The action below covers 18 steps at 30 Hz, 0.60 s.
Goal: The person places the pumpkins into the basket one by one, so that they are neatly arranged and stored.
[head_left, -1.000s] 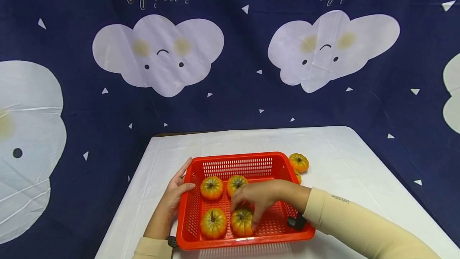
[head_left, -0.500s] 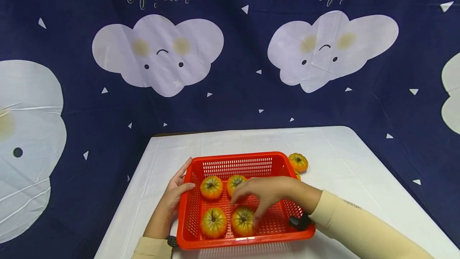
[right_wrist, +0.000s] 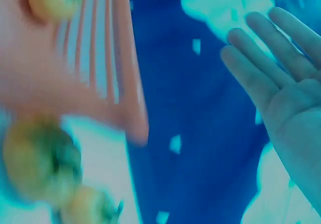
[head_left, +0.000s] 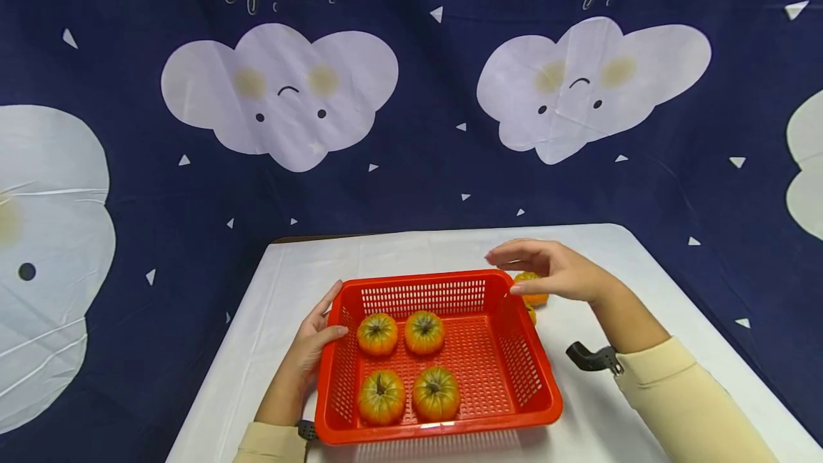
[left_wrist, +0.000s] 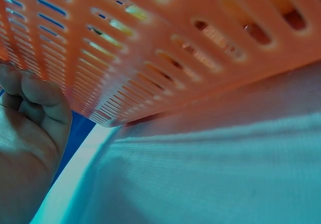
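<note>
A red plastic basket (head_left: 440, 431) with slotted walls holds several small orange-green pumpkins, among them a front right pumpkin (head_left: 436, 393) and a back left pumpkin (head_left: 377, 334). My left hand (head_left: 310, 343) grips the basket's left side, thumb over the rim and fingers outside; in the left wrist view its curled fingertips meet the slotted wall. Beyond the basket's back right corner, my right hand (head_left: 558, 270) hovers with nothing in it, fingers extended. Partly hidden below it is an outside pumpkin (head_left: 532, 291); a second one barely shows behind the rim. The right wrist view shows both, blurred.
The basket stands on a white-covered table (head_left: 347, 256). Behind the table hangs a dark blue curtain (head_left: 424, 184) printed with clouds. The basket's right half shows bare slotted floor. A black strap mount (head_left: 593, 357) sticks out from the right wrist.
My right hand has let go of the front right pumpkin, risen out of the basket and moved back and right over the outside pumpkins. The left hand and basket stay put.
</note>
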### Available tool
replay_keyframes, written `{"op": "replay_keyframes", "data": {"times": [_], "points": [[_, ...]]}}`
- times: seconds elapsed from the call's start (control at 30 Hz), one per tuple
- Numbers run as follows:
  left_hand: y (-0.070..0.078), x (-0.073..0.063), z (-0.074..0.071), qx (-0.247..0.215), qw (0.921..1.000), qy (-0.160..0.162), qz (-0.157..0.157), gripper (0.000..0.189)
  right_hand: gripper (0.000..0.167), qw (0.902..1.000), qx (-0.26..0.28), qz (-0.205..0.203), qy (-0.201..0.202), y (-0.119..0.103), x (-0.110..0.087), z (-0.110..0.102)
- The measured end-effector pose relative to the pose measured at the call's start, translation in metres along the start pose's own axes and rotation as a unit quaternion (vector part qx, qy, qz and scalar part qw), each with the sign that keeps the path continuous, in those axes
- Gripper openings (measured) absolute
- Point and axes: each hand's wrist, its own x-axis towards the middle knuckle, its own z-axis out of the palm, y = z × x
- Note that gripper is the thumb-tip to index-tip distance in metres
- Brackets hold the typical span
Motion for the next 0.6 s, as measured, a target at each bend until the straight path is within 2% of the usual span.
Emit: {"op": "replay_keyframes", "data": {"times": [0.13, 0.27, 0.4, 0.5, 0.6], "points": [[0.000, -0.001, 0.000, 0.000, 1.0000, 0.002, 0.000, 0.087, 0.056, 0.9936, -0.012, 0.048, 0.101, 0.033, -0.028, -0.027], [0.000, -0.001, 0.000, 0.000, 1.0000, 0.005, -0.004, 0.087, 0.064, 0.9740, -0.069, 0.136, 0.167, 0.070, -0.051, -0.039], [-0.001, 0.000, 0.000, -0.006, 0.9999, 0.012, -0.008, 0.087, 0.078, 0.9556, -0.084, 0.215, 0.182, 0.100, -0.066, -0.039], [-0.001, 0.000, 0.000, -0.010, 0.9998, 0.012, -0.007, 0.087, 0.085, 0.9515, -0.076, 0.242, 0.174, 0.116, -0.069, -0.034], [-0.001, 0.000, 0.000, -0.010, 0.9999, 0.010, -0.004, 0.088, 0.089, 0.9544, -0.071, 0.241, 0.161, 0.127, -0.067, -0.029]]}}
